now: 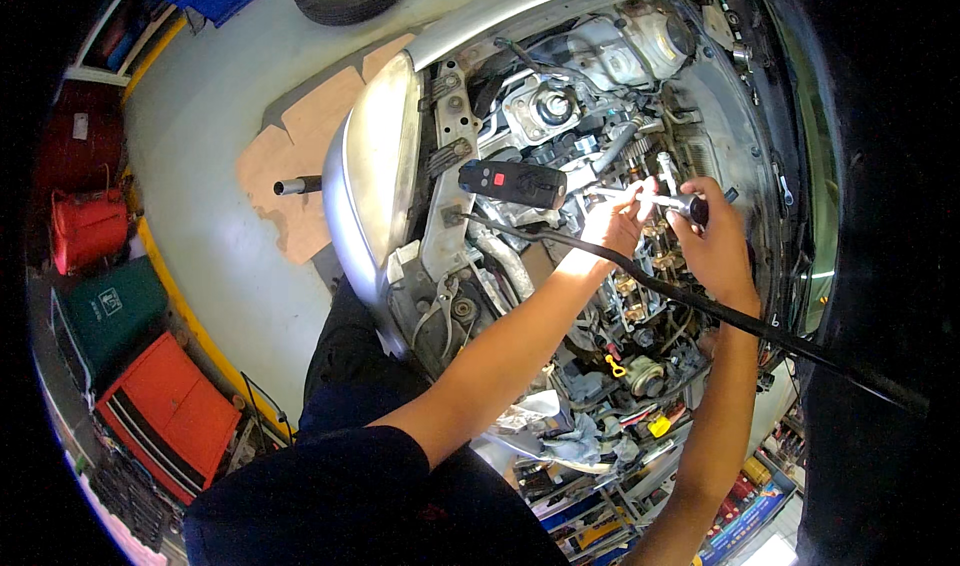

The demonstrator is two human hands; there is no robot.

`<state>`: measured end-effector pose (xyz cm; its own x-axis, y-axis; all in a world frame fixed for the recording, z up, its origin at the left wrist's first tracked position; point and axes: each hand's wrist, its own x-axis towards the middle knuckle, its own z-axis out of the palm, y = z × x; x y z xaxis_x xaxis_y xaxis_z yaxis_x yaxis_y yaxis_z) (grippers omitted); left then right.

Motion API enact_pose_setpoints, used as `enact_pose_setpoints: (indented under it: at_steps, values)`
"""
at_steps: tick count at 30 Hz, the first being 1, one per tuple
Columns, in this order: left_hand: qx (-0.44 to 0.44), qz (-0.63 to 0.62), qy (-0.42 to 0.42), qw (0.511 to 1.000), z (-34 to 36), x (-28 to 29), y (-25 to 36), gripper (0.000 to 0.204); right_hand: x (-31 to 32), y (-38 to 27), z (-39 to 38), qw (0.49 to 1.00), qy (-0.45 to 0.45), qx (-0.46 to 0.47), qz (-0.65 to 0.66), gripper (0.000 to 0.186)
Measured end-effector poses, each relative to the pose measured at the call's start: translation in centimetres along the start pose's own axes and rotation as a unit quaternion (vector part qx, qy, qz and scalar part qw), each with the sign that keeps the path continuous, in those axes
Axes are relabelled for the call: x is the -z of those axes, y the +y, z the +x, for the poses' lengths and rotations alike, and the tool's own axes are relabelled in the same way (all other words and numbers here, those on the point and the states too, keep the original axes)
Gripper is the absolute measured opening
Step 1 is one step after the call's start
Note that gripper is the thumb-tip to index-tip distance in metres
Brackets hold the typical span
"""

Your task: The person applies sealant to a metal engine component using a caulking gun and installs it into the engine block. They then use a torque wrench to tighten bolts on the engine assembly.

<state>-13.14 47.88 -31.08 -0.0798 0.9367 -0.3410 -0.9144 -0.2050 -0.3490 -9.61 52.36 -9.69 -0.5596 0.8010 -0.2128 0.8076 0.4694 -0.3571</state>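
Running this one from afar, and the fiddly part is in the hands. My right hand [724, 246] has its fingers curled around the dark, chunky end of a hand tool [686, 205], and my left hand [612, 228] looks to be pinching the bright end between its fingertips. Glare washes that spot out, so I can't tell what's right at the tips.

For doing this well, I'd steady the chunky end with the right and let the left do the fine guiding, keeping both ends in line so nothing binds. Light pinch, no yanking. The engine [637, 284] is wide open underneath, so a dropped piece could vanish into a gap. I'd also mind the black rod [668, 288] crossing above both wrists; lifting fast would probably mean a knock. The black lamp [512, 184] sits just left of the left hand, worth not bumping.

As for the tool, it's held over the engine between the two hands, lying roughly crosswise. Pale shiny shaft, dark round head, and a dark stub poking out past the right fingers. Reads like a ratchet to me, but I can't swear to it.
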Motion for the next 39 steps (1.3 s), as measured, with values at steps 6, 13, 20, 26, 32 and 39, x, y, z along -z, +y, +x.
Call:
enact_pose_setpoints:
  at_steps: [6,13,20,26,32,39]
  values:
    - [-0.012,0.052,0.156,0.986,1.6,-0.9,-1.0,0.021,0.1,1.7,-0.7,0.999,0.007,0.005,0.052,0.037]
    - [-0.029,0.005,0.004,1.0,1.4,2.4,-0.8,0.022,0.5,1.0,-0.6,1.0,0.014,0.026,0.007,0.041]
    - [0.03,-0.003,0.134,0.99,0.1,-0.6,-0.4,0.033,1.3,1.0,-0.9,0.999,-0.005,0.034,-0.025,0.046]
    - [0.003,0.003,0.08,0.997,-0.3,0.3,-0.2,0.015,1.5,1.6,-1.1,0.999,-0.01,0.04,-0.011,0.046]
    - [0.052,-0.079,0.104,0.99,0.0,-0.1,-0.3,0.019,1.3,1.4,-1.3,0.999,-0.032,-0.004,0.037,0.048]
    - [0.012,-0.046,0.0,0.999,-0.1,0.0,-0.1,0.035,0.7,2.6,-1.0,0.958,-0.08,-0.111,0.253,0.04]
